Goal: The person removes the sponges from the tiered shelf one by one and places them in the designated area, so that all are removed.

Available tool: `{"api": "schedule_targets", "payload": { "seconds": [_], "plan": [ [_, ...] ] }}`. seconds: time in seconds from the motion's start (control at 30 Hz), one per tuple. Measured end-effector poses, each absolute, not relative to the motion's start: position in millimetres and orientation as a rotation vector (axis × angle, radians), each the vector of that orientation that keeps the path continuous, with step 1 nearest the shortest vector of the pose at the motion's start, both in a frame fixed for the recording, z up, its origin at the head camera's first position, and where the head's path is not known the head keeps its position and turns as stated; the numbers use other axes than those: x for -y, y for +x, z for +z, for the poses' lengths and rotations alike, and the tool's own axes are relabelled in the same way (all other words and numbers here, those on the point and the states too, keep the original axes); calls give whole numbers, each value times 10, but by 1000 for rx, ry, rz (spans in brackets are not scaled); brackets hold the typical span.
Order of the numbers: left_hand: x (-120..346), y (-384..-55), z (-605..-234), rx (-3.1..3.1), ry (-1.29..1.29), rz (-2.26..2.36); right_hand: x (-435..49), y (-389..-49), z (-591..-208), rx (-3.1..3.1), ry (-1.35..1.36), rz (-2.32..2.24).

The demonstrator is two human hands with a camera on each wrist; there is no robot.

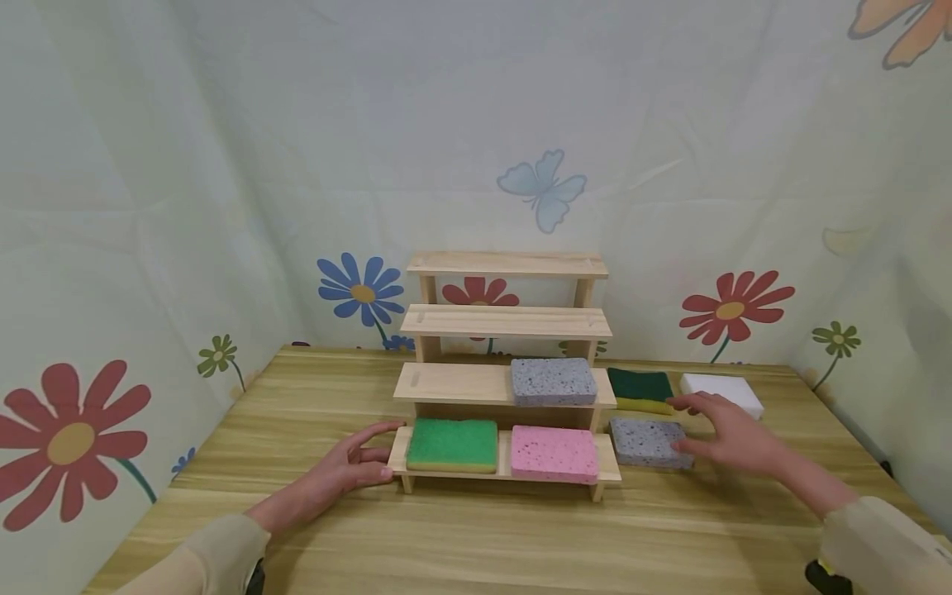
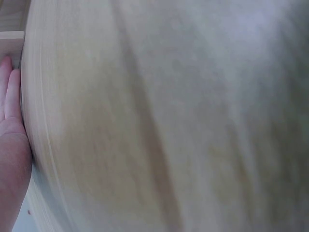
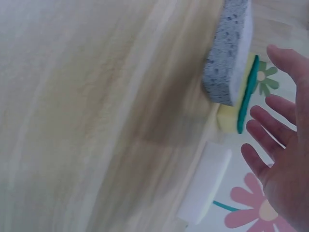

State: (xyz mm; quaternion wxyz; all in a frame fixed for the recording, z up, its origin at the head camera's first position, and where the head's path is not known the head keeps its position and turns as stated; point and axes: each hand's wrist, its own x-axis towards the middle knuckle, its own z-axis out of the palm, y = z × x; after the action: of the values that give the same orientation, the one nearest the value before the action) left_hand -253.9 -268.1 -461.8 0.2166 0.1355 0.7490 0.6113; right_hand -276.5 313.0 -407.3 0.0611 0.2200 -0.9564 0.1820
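Observation:
At the left end of the lowest step of a wooden tiered stand (image 1: 454, 382), my left hand (image 1: 344, 473) rests with its index finger and thumb along the step's end. In the left wrist view, the visible fingers (image 2: 13, 94) lie fairly straight by the wood. My right hand (image 1: 732, 434) hovers over the table at the right, fingers spread and nothing held. Its thumb overlaps a grey speckled sponge (image 1: 645, 444), and its fingertips reach the edge of a dark green and yellow scouring sponge (image 1: 638, 388). The right wrist view shows that hand (image 3: 285, 140) apart from the grey sponge (image 3: 228, 53).
A green scouring sponge (image 1: 452, 445) and a pink sponge (image 1: 554, 454) lie on the lowest step, with another grey sponge (image 1: 554, 382) on the second. A white sponge block (image 1: 723, 393) sits behind my right hand. Printed cloth (image 1: 461, 124) hangs behind the table (image 1: 491, 545).

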Motion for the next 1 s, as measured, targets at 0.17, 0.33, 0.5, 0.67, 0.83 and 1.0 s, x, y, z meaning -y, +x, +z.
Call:
{"api": "schedule_targets", "payload": {
  "seconds": [0.17,0.33,0.5,0.67,0.83,1.0],
  "plan": [
    [2681,-2544,-4622,-2084,375,1680,-3076,-2760,-3954,2829,660,496],
    [2688,-2556,-4634,-2081,377,1680,-3001,-2744,-3781,2754,681,510],
    [2686,-2562,-4636,-2094,384,1669,-2926,-2711,-3559,2694,725,569],
    [2680,-2558,-4629,-2089,376,1673,-2847,-2678,-3396,2675,741,609],
    [2678,-2558,-4625,-2098,377,1665,-2770,-2691,-3341,2669,731,612],
    [2677,-2553,-4617,-2108,375,1655,-2676,-2685,-3309,2656,740,628]
  ]
}}
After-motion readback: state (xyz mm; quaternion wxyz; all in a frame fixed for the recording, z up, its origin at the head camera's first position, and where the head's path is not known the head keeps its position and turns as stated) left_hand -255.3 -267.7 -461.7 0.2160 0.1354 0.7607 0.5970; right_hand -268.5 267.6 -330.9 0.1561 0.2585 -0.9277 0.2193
